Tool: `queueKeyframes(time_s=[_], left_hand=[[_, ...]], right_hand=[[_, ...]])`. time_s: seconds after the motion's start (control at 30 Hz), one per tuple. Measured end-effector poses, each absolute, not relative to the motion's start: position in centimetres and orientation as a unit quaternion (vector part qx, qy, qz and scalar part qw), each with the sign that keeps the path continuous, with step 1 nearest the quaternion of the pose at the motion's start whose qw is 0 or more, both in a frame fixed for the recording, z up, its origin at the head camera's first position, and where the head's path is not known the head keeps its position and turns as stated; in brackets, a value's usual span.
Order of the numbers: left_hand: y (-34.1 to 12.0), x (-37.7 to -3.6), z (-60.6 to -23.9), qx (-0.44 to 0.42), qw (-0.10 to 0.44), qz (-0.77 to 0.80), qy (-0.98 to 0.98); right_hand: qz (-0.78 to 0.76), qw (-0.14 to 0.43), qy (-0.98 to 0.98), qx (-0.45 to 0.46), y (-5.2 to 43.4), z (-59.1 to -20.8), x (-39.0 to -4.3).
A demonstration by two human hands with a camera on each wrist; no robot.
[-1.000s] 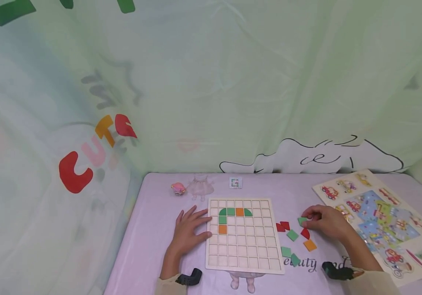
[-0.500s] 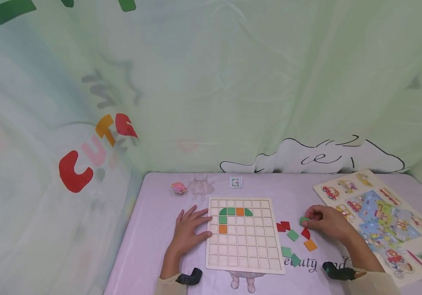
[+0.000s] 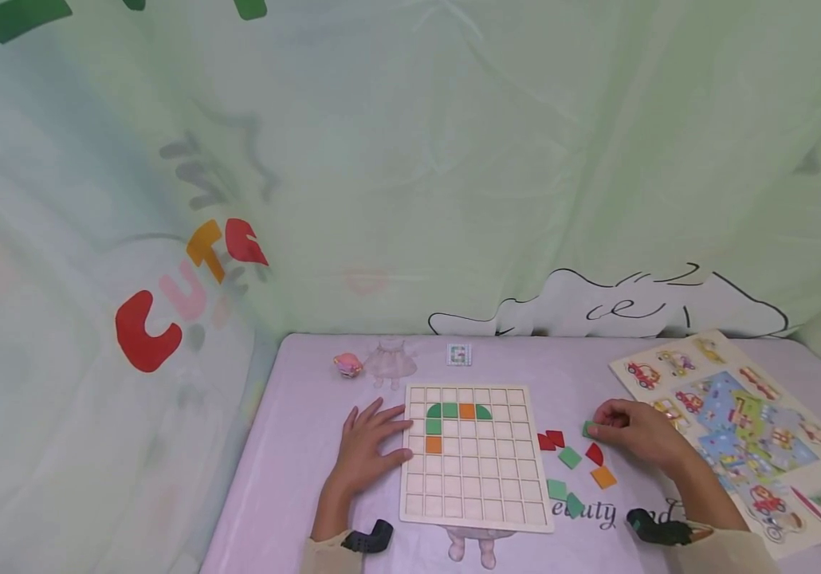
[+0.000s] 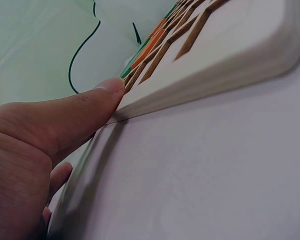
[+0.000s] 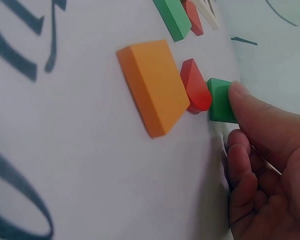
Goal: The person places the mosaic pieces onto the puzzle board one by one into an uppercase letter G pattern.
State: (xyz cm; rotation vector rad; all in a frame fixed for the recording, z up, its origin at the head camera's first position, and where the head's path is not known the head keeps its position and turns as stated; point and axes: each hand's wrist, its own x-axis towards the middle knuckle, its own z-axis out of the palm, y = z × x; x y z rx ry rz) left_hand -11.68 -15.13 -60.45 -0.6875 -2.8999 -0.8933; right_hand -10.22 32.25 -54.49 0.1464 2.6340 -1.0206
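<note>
A wooden grid board [image 3: 475, 458] lies on the lilac table with several green and orange tiles in its upper rows. My left hand [image 3: 367, 450] rests flat at the board's left edge, thumb [image 4: 85, 110] touching the rim [image 4: 200, 85]. My right hand [image 3: 633, 434] pinches a small green tile [image 3: 588, 430] [image 5: 221, 100] to the right of the board, with its fingers curled. Loose tiles lie beside it: a red one [image 5: 196, 86], an orange square [image 3: 603, 477] [image 5: 152, 85], a green square [image 3: 569, 457] and two red pieces [image 3: 550, 440].
A vehicle picture puzzle board [image 3: 740, 430] lies at the right edge of the table. A small pink toy [image 3: 347, 366] and a tiny printed card [image 3: 457, 355] sit at the back. A green printed curtain [image 3: 410, 175] hangs behind.
My right hand has shifted slightly with the green tile between its fingertips. The left hand and the board have stayed put.
</note>
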Motion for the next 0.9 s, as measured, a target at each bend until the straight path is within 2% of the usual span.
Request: queueKeyframes(time_s=[0.3,0.57,0.9], left_hand=[[-15.2,-11.6,-60.1,-0.227,0.022,-0.297,-0.927],[-15.1,-11.5,-60.1,-0.236,0.045,-0.298,-0.924],[-15.1,-11.6,-60.3,-0.228,0.023,-0.298,-0.927]], right_hand=[[-0.361,0.143,0.92,0.042,31.8,-54.9,-9.8],[-0.353,0.1,0.93,0.015,31.1,-55.3,-9.8],[-0.361,0.075,0.929,-0.016,27.7,-55.0,-10.6]])
